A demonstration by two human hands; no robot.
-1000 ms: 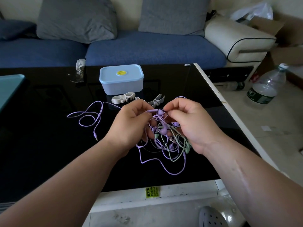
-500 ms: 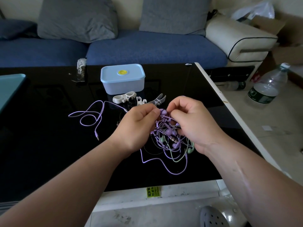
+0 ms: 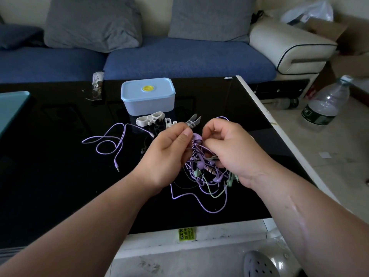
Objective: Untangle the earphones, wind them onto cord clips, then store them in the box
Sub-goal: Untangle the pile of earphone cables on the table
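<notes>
Left hand (image 3: 166, 154) and right hand (image 3: 231, 150) both pinch the earphones (image 3: 201, 168); hard pulling could tighten the knot

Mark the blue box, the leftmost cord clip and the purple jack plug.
blue box (image 3: 148, 105): head view, front wall.
leftmost cord clip (image 3: 150, 119): head view, its middle.
purple jack plug (image 3: 116, 166): head view, plug body.

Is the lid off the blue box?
No, the blue box has its lid sitting closed on top.
</notes>
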